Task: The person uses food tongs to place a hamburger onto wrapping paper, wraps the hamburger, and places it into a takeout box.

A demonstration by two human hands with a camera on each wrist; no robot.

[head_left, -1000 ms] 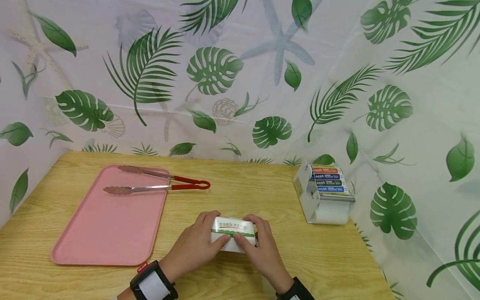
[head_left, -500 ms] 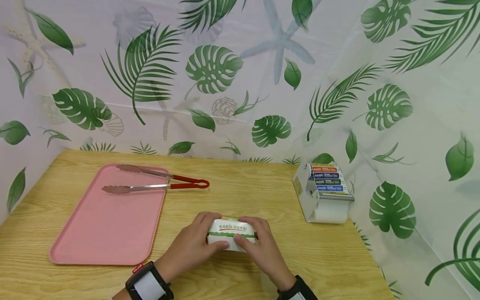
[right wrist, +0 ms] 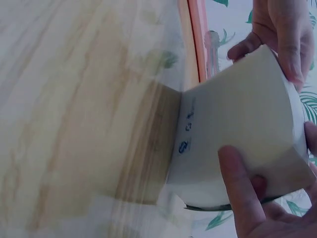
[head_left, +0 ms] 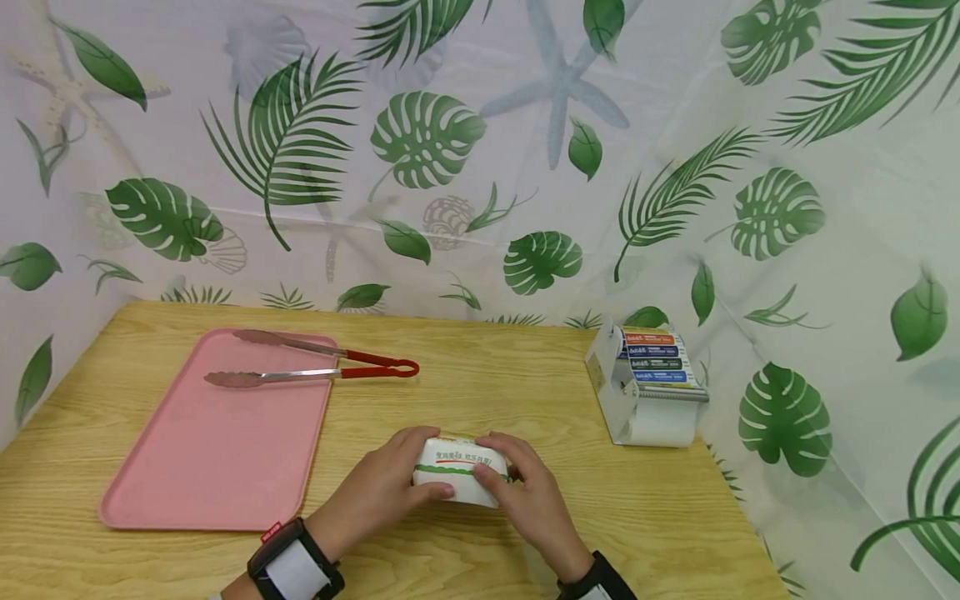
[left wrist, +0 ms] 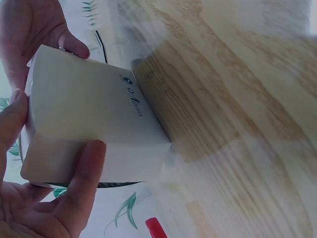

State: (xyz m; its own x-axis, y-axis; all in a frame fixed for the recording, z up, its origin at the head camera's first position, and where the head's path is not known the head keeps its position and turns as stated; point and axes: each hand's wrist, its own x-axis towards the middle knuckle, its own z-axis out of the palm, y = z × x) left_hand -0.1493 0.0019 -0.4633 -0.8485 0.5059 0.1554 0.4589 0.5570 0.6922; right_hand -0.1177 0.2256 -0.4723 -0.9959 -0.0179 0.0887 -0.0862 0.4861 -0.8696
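Note:
A small white paper food box [head_left: 453, 468] with a green stripe and printed lettering is between the two hands near the front of the table. My left hand [head_left: 381, 477] holds its left side, thumb on the near face and fingers behind. On the opposite side, my right hand [head_left: 531, 497] grips it the same way. The left wrist view shows a plain white face of the box [left wrist: 81, 104] bearing small blue print. The box [right wrist: 237, 119] has its lower edge at the wooden table in the right wrist view. Its contents are hidden.
At the left lies a pink tray [head_left: 232, 450]. Metal tongs [head_left: 300, 375] with red handles lie across its far end, sticking out to the right. A white stand [head_left: 660, 392] with a paper roll and several coloured labels is at the right, near the leaf-print cloth [head_left: 465, 167].
The box has shifted slightly left and tilted, so a bit more of its top shows. My thumbs have slid farther apart on the near face. Tray, tongs and stand stay put.

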